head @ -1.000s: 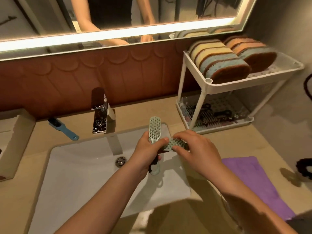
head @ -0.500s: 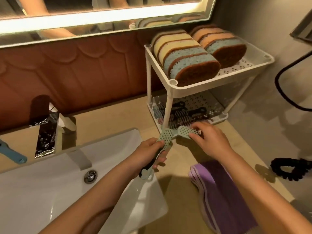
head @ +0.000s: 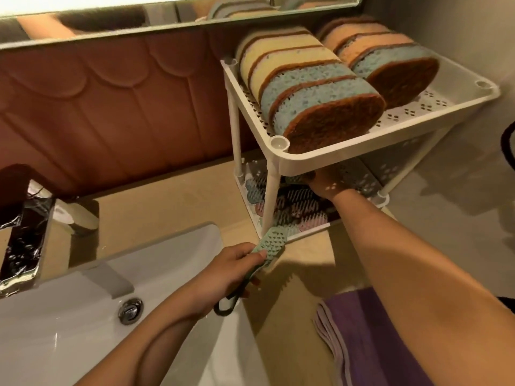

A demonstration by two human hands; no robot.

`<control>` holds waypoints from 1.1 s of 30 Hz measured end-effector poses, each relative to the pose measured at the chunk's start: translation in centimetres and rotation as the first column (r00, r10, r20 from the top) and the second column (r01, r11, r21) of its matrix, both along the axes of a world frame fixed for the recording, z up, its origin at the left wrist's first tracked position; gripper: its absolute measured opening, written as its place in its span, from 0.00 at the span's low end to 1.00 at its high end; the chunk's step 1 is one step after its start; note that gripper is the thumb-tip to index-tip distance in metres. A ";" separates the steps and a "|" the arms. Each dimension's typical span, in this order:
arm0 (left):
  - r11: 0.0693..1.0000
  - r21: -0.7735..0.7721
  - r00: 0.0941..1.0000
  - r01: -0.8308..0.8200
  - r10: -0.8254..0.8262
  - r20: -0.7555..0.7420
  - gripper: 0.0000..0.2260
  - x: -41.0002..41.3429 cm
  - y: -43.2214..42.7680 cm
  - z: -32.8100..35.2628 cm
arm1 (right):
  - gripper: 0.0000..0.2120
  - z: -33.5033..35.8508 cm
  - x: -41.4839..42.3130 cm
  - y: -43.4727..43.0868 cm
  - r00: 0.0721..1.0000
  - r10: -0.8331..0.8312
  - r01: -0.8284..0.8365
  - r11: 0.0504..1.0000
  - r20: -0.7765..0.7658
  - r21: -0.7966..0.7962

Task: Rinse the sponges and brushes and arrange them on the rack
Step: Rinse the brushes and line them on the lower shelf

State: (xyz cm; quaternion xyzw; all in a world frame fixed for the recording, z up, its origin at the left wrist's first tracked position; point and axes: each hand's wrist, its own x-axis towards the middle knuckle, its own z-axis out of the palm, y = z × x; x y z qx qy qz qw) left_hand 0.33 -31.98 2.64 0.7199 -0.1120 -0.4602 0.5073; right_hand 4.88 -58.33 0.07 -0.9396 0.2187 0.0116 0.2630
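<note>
A white two-tier rack (head: 345, 150) stands on the counter at the right. Its top shelf carries two rows of yellow, orange and blue sponges (head: 312, 90) with brown scrub faces. Several green and pink brushes (head: 289, 207) lie on the lower shelf. My left hand (head: 231, 270) grips a green brush (head: 271, 245) by its handle, just in front of the rack's lower edge. My right hand (head: 326, 183) reaches under the top shelf and holds another green brush (head: 295, 179) over the lower shelf; its fingers are mostly hidden.
The white sink (head: 83, 316) with its drain plug (head: 129, 310) fills the lower left, the chrome faucet (head: 22, 240) behind it. A purple cloth (head: 370, 341) lies on the counter by my right forearm. A black cord (head: 505, 140) hangs at the right edge.
My right hand has carried its brush from in front of the rack in under the top shelf. My left hand with the other brush stays near the rack's front edge. The view has come closer.
</note>
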 end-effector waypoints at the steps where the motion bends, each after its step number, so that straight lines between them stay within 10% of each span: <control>1: 0.999 -0.032 1.000 -0.002 0.001 -0.020 0.10 0.0 0.0 -0.2 | 0.21 -0.3 0.2 0.1 1.000 -0.004 0.004 1.000 0.016 0.025; 15: 0.995 -0.094 0.999 -0.027 0.024 -0.039 0.11 -0.8 -0.4 -0.4 | 0.17 -2.4 0.2 -0.3 0.998 0.059 -0.057 0.997 -0.025 0.060; 20: 0.995 -0.096 0.999 -0.036 0.032 -0.042 0.10 -1.5 -0.2 0.1 | 0.17 -1.7 -2.5 1.5 0.979 -0.080 0.058 0.991 0.186 0.123; 24: 0.992 -0.106 0.998 -0.068 0.067 -0.012 0.03 -2.1 -0.5 -0.1 | 0.15 0.6 -8.6 5.5 0.949 -0.253 0.132 0.859 0.186 0.494; 33: 0.977 -0.112 0.976 -0.180 0.191 0.104 0.04 -4.0 -1.3 -0.2 | 0.08 0.6 -16.2 12.2 0.886 -0.457 0.227 0.566 0.073 0.793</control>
